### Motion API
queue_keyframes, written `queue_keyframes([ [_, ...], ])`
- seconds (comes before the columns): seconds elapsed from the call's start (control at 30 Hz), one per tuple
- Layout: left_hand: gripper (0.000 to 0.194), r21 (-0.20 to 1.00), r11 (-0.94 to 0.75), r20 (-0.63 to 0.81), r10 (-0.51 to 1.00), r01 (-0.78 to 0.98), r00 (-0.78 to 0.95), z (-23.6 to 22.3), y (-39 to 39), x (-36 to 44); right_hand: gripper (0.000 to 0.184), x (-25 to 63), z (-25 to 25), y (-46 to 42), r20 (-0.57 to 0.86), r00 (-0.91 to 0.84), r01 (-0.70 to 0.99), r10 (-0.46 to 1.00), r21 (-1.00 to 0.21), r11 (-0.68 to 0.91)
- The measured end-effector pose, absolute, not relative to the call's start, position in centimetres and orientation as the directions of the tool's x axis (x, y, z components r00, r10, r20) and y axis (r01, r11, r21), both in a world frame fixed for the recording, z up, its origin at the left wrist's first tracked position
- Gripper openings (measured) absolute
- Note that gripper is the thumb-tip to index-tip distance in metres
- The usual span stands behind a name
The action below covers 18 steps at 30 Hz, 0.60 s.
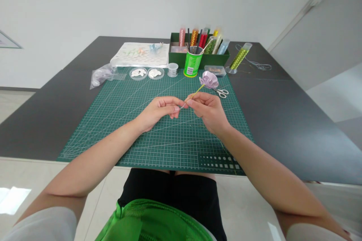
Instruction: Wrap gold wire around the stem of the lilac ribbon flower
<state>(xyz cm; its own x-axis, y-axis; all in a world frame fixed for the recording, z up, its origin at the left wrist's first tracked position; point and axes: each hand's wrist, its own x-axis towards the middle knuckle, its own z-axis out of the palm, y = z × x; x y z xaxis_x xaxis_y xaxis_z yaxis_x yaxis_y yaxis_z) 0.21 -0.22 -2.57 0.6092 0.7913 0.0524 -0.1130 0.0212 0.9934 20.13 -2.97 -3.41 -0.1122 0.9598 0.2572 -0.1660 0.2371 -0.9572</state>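
Note:
A pale purple artificial flower (209, 79) on a thin yellow-green stem is held up over the green cutting mat (158, 139). My right hand (207, 111) pinches the stem between thumb and fingertips, the bloom pointing up and right. My left hand (161, 111) closes its thumb and fingers on the stem's lower, whitish end, close beside the right fingertips. A fine yellowish thread seems to hang below the right hand. White-handled scissors (222, 93) lie just behind the flower, their blades partly covered by it.
Behind the hands stand a green can (192, 64) of tools, a dark green box (217, 59) of thread spools and two dishes of white pieces (138, 73). A green spool (240, 57) stands at right; a plastic bag (102, 75) and stacked white sheets (138, 55) lie at left.

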Motion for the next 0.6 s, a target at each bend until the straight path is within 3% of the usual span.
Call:
queue_keyframes([
  [0.27, 0.027, 0.997, 0.016, 0.036, 0.798, -0.081, 0.601, -2.96, -0.39, 0.46, 0.02, 19.82, -3.37, -3.05, 0.229, -0.124, -0.236, 0.965, -0.952, 0.196],
  [0.47, 0.022, 0.995, -0.044, 0.089, 0.799, -0.09, 0.595, -2.58, -0.32, 0.31, 0.024, 19.98, -3.54, -3.01, 0.182, -0.147, -0.262, 0.972, -0.955, 0.139],
  [0.6, 0.023, 0.99, 0.079, 0.013, 0.785, -0.12, 0.619, -2.57, -0.23, 0.15, 0.019, 19.97, -3.28, -3.1, 0.239, -0.151, -0.271, 0.959, -0.943, 0.192],
])
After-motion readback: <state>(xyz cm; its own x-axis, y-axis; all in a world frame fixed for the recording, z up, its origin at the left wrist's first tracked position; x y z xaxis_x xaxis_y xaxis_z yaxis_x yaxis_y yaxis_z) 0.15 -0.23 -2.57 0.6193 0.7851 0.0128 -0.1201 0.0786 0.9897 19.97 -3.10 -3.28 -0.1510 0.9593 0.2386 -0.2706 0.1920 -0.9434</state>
